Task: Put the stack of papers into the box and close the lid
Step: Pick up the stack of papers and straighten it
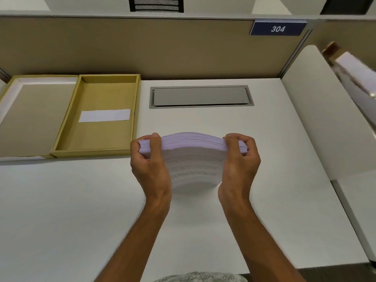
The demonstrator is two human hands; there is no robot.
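Hands [151, 159] [241, 159] gripping printed paper stack [193, 159], open box [99, 117], sign [277, 28] reading "304"

Two bare forearms are reaching up from the bottom edge of the head view, uncovered from elbow to wrist, with no sleeves, watch, bracelet or rings showing. The left hand [149, 159] and the right hand [240, 159] are both ungloved, and their knuckles and tendons are standing out plainly. At the very bottom, between the forearms, a strip of patterned garment [200, 277] is showing, printed in grey and off-white with a leafy or floral motif.
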